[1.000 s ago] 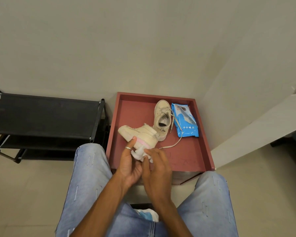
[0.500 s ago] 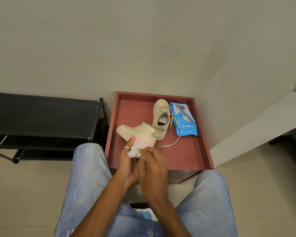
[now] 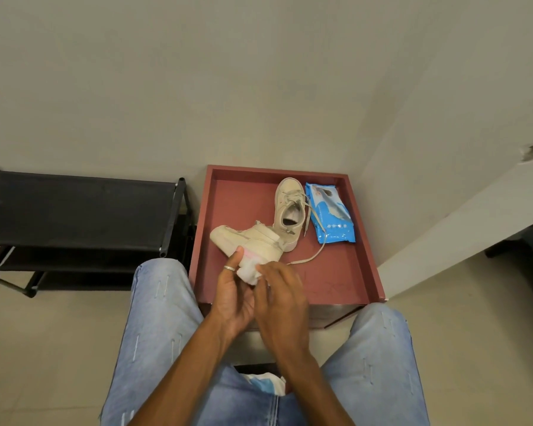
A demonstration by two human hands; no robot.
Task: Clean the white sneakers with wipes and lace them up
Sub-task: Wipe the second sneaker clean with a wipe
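Observation:
My left hand, with a ring on the thumb, holds a cream-white sneaker by its heel, toe pointing left, above the red tray. My right hand presses a crumpled white wipe against the heel end of that sneaker. A second sneaker lies in the tray, toe toward the far wall, with its lace trailing loose across the tray floor. A blue pack of wipes lies just right of it.
A black shoe rack stands to the left of the tray, against the wall. My knees in blue jeans flank the tray's front edge. A wall corner and a white ledge close in on the right.
Both hands with the sneaker and wipe stay in nearly the same spot. My right hand has shifted the wipe a little along the heel.

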